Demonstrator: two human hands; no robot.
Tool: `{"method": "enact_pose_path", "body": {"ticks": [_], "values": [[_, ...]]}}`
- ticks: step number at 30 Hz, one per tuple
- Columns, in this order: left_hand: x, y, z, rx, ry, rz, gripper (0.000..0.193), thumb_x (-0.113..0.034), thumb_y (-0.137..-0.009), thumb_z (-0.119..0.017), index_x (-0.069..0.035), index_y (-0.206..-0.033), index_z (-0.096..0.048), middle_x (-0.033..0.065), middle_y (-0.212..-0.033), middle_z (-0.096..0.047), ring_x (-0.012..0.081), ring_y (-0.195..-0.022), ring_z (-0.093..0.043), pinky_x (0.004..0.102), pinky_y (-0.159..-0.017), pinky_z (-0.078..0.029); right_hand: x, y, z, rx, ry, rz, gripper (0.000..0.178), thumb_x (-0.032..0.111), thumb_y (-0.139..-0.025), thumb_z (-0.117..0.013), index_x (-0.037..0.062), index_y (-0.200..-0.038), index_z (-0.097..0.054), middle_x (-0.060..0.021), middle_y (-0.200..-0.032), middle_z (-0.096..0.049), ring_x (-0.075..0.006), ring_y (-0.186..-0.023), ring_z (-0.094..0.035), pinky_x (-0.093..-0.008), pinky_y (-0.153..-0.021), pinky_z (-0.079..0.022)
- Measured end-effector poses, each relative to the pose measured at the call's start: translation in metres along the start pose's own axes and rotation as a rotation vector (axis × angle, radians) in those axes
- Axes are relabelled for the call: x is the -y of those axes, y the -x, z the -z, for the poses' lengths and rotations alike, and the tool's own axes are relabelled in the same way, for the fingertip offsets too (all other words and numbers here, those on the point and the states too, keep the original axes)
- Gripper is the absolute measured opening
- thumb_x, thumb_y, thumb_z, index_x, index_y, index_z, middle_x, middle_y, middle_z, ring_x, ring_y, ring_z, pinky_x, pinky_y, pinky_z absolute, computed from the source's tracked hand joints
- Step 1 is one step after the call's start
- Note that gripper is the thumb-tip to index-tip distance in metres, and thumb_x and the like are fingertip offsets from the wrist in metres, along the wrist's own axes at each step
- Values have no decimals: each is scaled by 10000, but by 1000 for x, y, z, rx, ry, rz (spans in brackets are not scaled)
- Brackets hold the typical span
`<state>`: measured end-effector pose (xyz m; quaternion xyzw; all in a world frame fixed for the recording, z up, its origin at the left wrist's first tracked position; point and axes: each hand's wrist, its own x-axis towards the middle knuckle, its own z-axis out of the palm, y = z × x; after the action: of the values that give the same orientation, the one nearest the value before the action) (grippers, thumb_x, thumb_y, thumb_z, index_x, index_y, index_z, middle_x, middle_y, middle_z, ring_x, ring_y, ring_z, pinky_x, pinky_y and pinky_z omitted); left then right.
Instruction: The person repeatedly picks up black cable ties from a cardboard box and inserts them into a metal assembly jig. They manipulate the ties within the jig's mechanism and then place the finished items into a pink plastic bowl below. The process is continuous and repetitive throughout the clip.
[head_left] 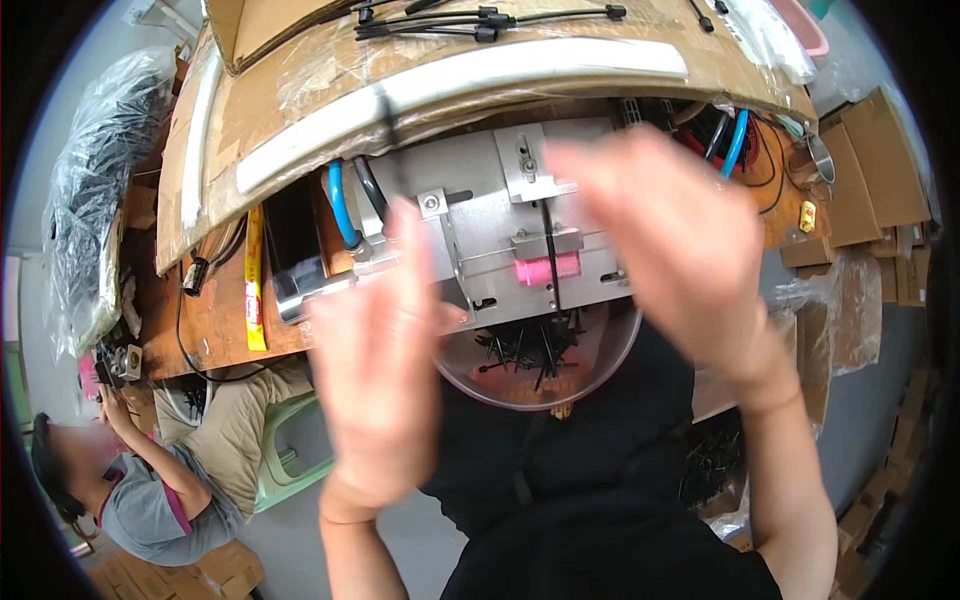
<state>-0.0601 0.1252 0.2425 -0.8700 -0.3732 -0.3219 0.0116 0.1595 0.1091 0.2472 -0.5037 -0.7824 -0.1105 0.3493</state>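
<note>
My left hand (375, 365) is smeared by motion in front of the left part of a metal fixture (490, 235). Just above its fingertips is a thin dark blurred streak (391, 130); whether the hand holds it, I cannot tell. My right hand (675, 245), blurred too, hovers over the fixture's right side, its fingers hidden by the smear. A thin black cable-like piece (550, 245) lies lengthwise in the fixture, crossing a pink block (535, 271). Below the fixture's front edge, a clear bowl (625, 350) holds several black pieces (525, 345).
A cardboard shelf (290, 120) carrying black cable pieces (480, 22) overhangs the fixture. Blue hoses (342, 205) rise at its left, near a yellow packet (254, 285) on the wooden table (215, 325). Another person (160, 490) sits at the left. Cardboard boxes (870, 165) stand at the right.
</note>
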Motion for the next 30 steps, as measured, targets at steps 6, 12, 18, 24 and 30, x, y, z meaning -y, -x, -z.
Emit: {"method": "enact_pose_path", "body": {"ticks": [6,12,18,24,30], "values": [[-60,44,-55,261,31,43,719,-37,-725,-724,47,-1387,-456,99,-968,-538,256,-867,-522,374,-780,-443,-57,-129,-13,288,54,-103,79,-5,-822,-572,-46,-890,-572,-266,-882,-633,-389,-842,-628,-415,-757,-505],[-59,38,-71,276,8,39,691,-4,-743,-666,77,-1387,-428,99,-956,-506,235,-850,-508,347,-773,-449,-61,-122,33,209,-277,-162,207,93,-864,-563,12,-1032,-653,-148,-796,-656,-215,-726,-613,-322,-666,-479],[-52,34,-68,299,38,-21,718,-21,-734,-636,119,-1392,-384,113,-964,-504,225,-852,-506,319,-788,-469,-19,-34,59,-162,-619,-450,235,5,-805,-653,-21,-1037,-631,-135,-841,-658,-204,-748,-626,-290,-688,-498],[-28,-44,-32,17,192,-18,532,15,-751,-716,-56,-1265,-598,111,-902,-573,274,-828,-532,382,-763,-461,29,75,14,-38,-402,-207,478,-155,-679,-709,-75,-1140,-611,-152,-879,-630,-237,-704,-591,-320,-608,-488],[5,-149,-23,14,42,26,242,-171,-831,-716,48,-911,-650,174,-802,-676,278,-754,-659,356,-711,-522,44,99,-29,71,-344,-226,642,-162,-674,-648,-131,-1296,-494,-126,-794,-545,-231,-660,-513,-358,-609,-469]]}}
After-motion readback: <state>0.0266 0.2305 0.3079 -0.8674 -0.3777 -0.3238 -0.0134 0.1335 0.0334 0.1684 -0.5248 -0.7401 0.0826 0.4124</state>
